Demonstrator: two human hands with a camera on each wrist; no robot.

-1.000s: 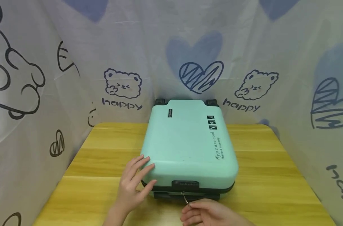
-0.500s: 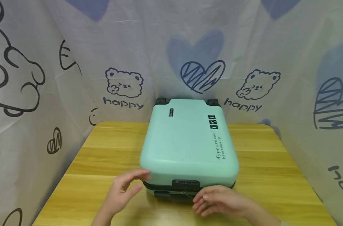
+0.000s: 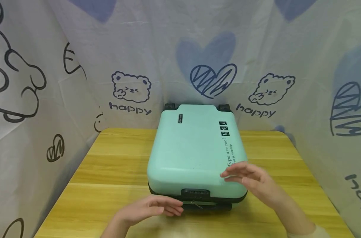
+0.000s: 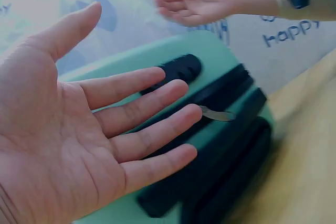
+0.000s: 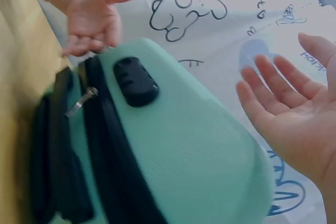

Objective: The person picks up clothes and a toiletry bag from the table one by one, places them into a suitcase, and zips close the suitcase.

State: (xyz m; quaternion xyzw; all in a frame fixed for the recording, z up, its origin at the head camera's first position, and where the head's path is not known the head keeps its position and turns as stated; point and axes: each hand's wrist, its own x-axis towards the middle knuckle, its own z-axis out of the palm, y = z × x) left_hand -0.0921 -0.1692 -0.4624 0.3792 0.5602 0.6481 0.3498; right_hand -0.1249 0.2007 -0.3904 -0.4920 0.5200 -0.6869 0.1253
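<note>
Wrist views show zipper pull [image 4: 218, 114] beside lock [image 5: 135, 81].

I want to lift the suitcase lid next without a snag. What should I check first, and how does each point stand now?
1. Suitcase lies flat on the table: ok.
2. Left hand free, fingers straight: ok.
3. Right hand free, over the lid's near right corner: ok.
4. Zipper pull released, hanging loose: ok.
5. Zipper fully undone all round: cannot tell.
6. Lock released: cannot tell.
</note>
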